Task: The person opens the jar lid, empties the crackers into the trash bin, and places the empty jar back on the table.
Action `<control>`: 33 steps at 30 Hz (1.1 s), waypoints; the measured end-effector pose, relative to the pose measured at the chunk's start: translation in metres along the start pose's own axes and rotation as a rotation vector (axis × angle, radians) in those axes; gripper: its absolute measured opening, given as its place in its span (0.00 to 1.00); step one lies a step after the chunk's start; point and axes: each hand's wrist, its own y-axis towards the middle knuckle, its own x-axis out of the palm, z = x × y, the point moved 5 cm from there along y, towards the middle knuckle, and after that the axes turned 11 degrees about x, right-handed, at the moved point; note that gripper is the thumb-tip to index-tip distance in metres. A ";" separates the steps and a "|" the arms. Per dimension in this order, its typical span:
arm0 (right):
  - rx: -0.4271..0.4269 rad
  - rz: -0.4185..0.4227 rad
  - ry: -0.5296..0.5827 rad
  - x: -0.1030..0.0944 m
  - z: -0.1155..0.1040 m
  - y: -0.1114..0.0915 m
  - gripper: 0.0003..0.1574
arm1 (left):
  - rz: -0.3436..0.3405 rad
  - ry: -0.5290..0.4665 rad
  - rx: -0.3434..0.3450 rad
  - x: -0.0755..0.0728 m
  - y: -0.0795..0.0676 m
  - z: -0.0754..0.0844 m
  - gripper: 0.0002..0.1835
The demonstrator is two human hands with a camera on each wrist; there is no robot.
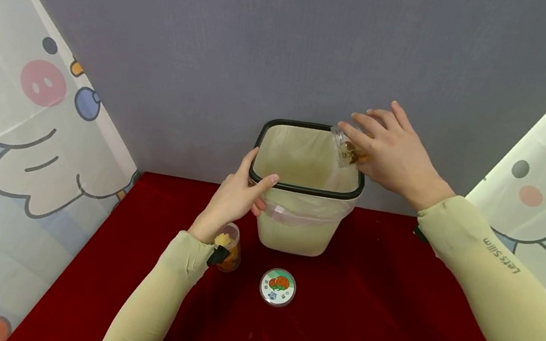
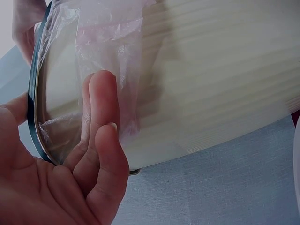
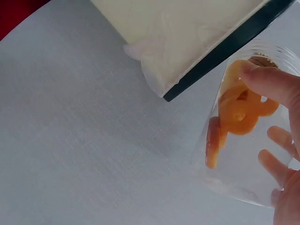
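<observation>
A cream trash bin [image 1: 297, 233] with a black rim and a clear liner bag stands against the back wall. My left hand [image 1: 235, 193] holds its front left corner, thumb at the rim and other fingers along the outside, over the liner's pinkish strip [image 2: 110, 35]. Above the bin's right side, my right hand [image 1: 398, 156] grips a clear plastic jar [image 1: 343, 149], tipped with its mouth toward the bin. Orange printing [image 3: 239, 110] covers part of the jar, and something brown [image 3: 262, 61] shows near its mouth. The bin's bottom is hard to make out.
A second clear jar [image 1: 231, 256] with yellow-orange contents stands by my left wrist, partly hidden. A round lid [image 1: 277, 287] with an orange fruit picture lies on the red cloth [image 1: 359, 332] before the bin. A grey wall [image 1: 204, 61] rises behind.
</observation>
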 end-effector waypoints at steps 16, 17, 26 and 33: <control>-0.007 -0.015 -0.027 0.002 -0.002 0.000 0.51 | -0.011 0.008 -0.004 -0.002 0.000 0.002 0.45; -0.009 -0.012 -0.027 0.002 -0.002 0.000 0.52 | -0.007 0.010 -0.006 -0.002 -0.001 0.002 0.45; -0.009 -0.030 -0.030 0.001 -0.002 -0.001 0.56 | -0.001 0.006 -0.016 -0.001 -0.001 0.000 0.48; -0.051 -0.020 -0.027 0.001 -0.004 -0.002 0.56 | 0.001 0.005 -0.012 -0.002 -0.001 0.000 0.49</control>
